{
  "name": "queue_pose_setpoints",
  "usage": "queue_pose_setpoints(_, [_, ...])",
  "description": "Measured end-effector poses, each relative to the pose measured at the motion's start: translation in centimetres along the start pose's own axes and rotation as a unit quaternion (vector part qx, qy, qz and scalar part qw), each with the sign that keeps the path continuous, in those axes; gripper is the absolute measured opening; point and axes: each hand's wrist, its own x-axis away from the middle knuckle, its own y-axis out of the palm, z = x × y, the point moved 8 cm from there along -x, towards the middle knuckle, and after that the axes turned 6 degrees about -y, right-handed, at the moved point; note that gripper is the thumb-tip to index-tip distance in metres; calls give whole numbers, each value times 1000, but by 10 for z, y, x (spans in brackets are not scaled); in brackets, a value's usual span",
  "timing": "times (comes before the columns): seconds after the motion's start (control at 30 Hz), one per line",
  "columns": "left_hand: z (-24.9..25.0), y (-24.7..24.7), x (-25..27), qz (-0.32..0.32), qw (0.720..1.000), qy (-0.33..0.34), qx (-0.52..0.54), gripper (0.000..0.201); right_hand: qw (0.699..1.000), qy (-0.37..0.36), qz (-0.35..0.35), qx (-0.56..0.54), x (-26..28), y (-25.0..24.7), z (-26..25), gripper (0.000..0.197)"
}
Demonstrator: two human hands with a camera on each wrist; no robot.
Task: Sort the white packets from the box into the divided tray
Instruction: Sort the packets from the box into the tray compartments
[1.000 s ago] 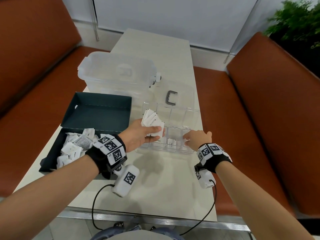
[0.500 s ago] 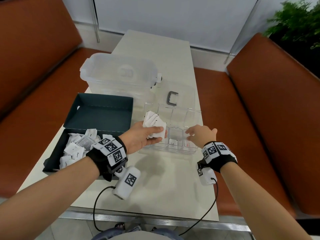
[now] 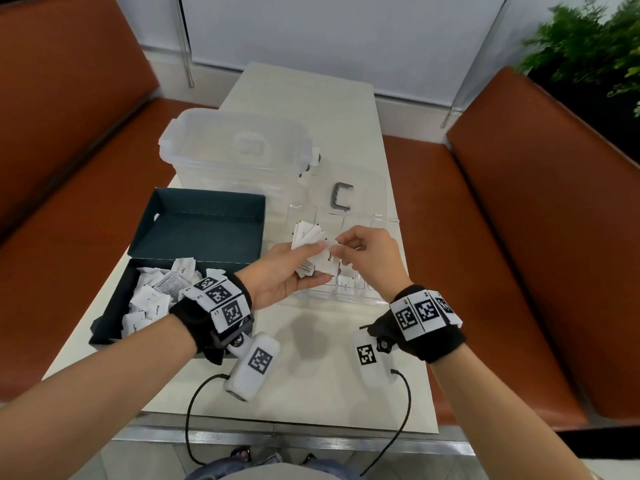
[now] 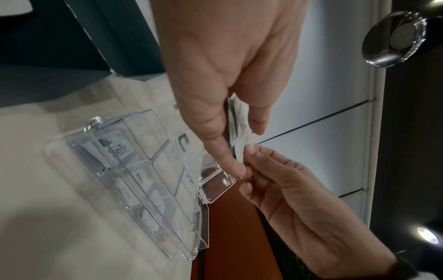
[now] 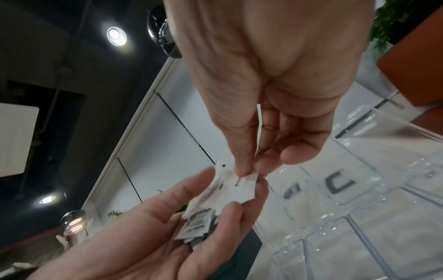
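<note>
Fanning white packets [image 3: 309,241] in left hand [image 3: 282,274], right hand [image 3: 369,258] pinching one packet's corner, above divided tray [image 3: 377,299]

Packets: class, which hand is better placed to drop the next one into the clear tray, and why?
The right hand. It already pinches one packet from the stack that the left hand holds, and it hangs over the tray.
</note>
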Motion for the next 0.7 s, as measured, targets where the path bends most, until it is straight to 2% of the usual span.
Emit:
queue_pose_setpoints(0.1, [-1, -6, 1, 24, 1000, -6, 18, 28, 999, 20, -7, -35, 1, -3, 5, 5])
queue_pose_setpoints(0.2, [1, -9, 4, 25, 1000, 8, 10, 23, 999, 28, 25, -36, -6, -20, 11, 3])
queue_pose_setpoints(0.3, [2, -17, 5, 40, 999, 16, 20, 22, 997, 36, 48, 38, -20, -36, 25, 5])
queue_pose_setpoints(0.4, [0, -21, 6, 44, 999, 17, 25, 23, 988, 61, 1, 144, -32, -26, 45, 10])
queue_pose_setpoints(0.57, [-2, -22, 8, 46, 998, 18, 31, 21, 945, 86, -106, 297, -35, 15, 72, 19])
queue_pose_setpoints(0.7, [-1, -23, 10, 42, 998, 20, 31, 21, 885, 67, -159, 432, -36, 34, 81, 23])
